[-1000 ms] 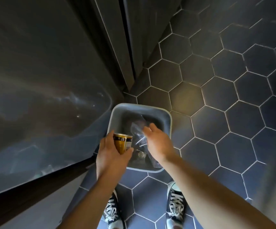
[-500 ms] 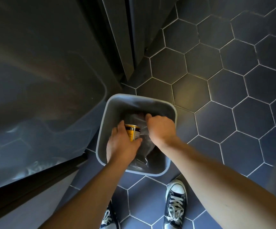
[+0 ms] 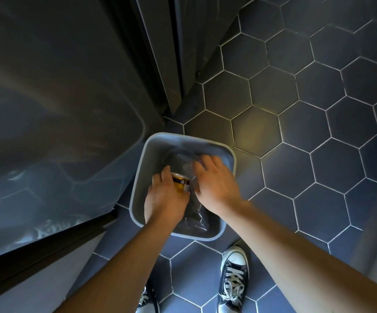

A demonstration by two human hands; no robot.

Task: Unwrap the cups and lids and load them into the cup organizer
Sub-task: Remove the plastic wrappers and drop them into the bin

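**Both hands down in the bin**

Dark blue hexagon-tile floor, white grout. On it, w/ a pale grey square plastic bin by the person's sneakers. Inside: crinkled clear plastic wrap. Right hand presses on the wrap, fingers curled; can't tell if gripping. Left hand clasps a yellow printed cup over the bin.

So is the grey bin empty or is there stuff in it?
Not empty. Crinkled clear plastic wrap lies inside the grey bin, under the right hand. The left hand holds a yellow can above it.
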